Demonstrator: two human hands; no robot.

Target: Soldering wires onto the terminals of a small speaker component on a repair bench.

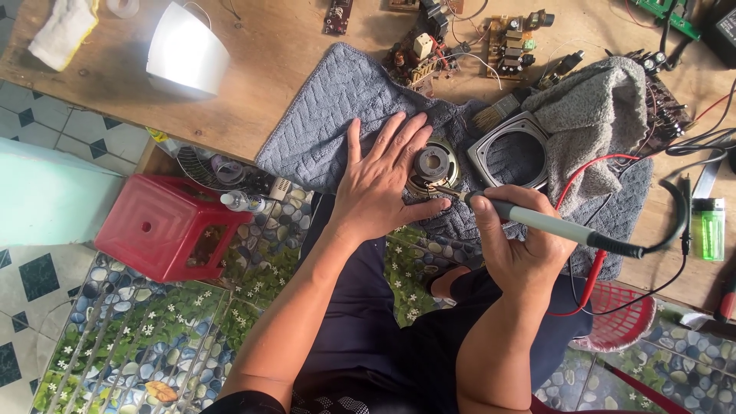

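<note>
The left hand (381, 180) lies flat, fingers spread, pinning the small round speaker (432, 167) to the grey towel (337, 115) so it cannot slide. The right hand (517, 245) is clamped around a soldering iron (537, 220), its tip at the speaker's near edge. The speaker sits magnet-up, dark and metallic, mid-bench.

The towel (337, 123) on the brown wooden table (253, 69) is blue-grey with a zigzag pattern. A second cloth (594, 115) is plain grey and fuzzy. The soldering iron (537, 218) has a grey handle and a black cord. The little round speaker (432, 165) is dark with a shiny silver middle. The square frame (512, 149) is light grey. The lighter (711, 228) is bright green. The stool (165, 226) is red. The floor mat (153, 337) shows blue and grey pebbles, green leaves and tiny white flowers.
</note>
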